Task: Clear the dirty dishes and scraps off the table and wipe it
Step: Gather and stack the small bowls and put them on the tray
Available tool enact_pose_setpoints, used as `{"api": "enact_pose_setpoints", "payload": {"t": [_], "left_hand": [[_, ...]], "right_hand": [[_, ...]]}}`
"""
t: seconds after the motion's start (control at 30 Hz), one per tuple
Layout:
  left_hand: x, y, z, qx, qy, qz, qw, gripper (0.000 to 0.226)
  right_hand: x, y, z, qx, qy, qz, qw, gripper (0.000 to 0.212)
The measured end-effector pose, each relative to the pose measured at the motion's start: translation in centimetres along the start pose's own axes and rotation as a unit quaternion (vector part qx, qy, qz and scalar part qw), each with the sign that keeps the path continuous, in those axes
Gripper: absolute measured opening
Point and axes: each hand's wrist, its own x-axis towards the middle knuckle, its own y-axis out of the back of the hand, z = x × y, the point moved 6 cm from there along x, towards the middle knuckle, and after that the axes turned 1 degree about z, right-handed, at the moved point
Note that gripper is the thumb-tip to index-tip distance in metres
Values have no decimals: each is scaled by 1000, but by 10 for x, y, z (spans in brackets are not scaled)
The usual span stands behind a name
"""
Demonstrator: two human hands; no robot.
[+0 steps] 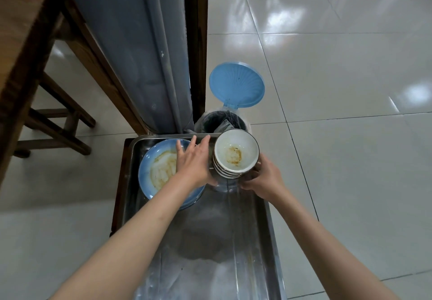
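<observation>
Hands over steel tray point(261, 206): right grip point(264, 180) holds bowl stack point(235, 157); left grip point(194, 159) wide, flat beside stack.

Glossy pale floor tiles point(339, 89) reflect light; wooden stool point(53, 122) at left.

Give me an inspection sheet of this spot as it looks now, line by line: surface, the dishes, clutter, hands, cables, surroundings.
Surface: steel tray, wet and smeared, near part bare.
Job's things: blue plate with brown sauce residue lies at the tray's far left; a stack of bowls, top one stained, is at the far right.
Clutter: nothing seen loose on the tray.
Hands: left hand open, flat over the plate's right edge, beside the stack; right hand grips the stack at its base.
Cables: nothing seen.
Surroundings: lined bin just beyond the tray, blue lid up; wooden stool to the left; glossy tiled floor.
</observation>
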Motion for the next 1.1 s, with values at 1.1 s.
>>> {"api": "enact_pose_setpoints", "payload": {"t": [1.1], "left_hand": [[-388,264,-35,-171,100,107,974,124]], "right_hand": [[-314,29,-277,-251,256,-161,920,107]]}}
